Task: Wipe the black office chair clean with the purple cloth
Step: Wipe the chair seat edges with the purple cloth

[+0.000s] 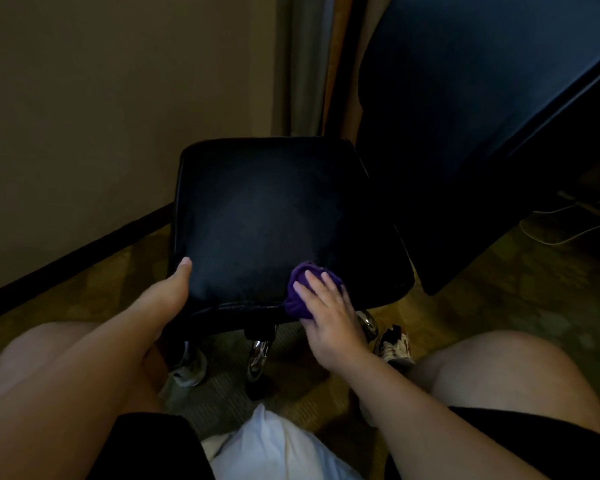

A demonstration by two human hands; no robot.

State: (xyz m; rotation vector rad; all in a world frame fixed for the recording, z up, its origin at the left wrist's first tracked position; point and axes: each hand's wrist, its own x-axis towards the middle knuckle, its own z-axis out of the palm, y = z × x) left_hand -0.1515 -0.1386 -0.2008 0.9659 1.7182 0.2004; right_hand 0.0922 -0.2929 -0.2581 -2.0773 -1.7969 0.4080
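The black office chair (264, 216) stands in front of me, its padded seat facing up and its backrest rising at the right. My left hand (168, 291) grips the seat's near left edge, thumb on top. My right hand (329, 313) presses the bunched purple cloth (300, 289) against the seat's near right front edge. Chrome casters show under the seat.
A beige wall with a dark baseboard (73, 254) runs along the left. Curtains (312, 64) hang behind the chair. A dark desk (551, 140) stands at the right with white cables (568, 223) on the carpet below. My bare knees and shoes are close under the seat.
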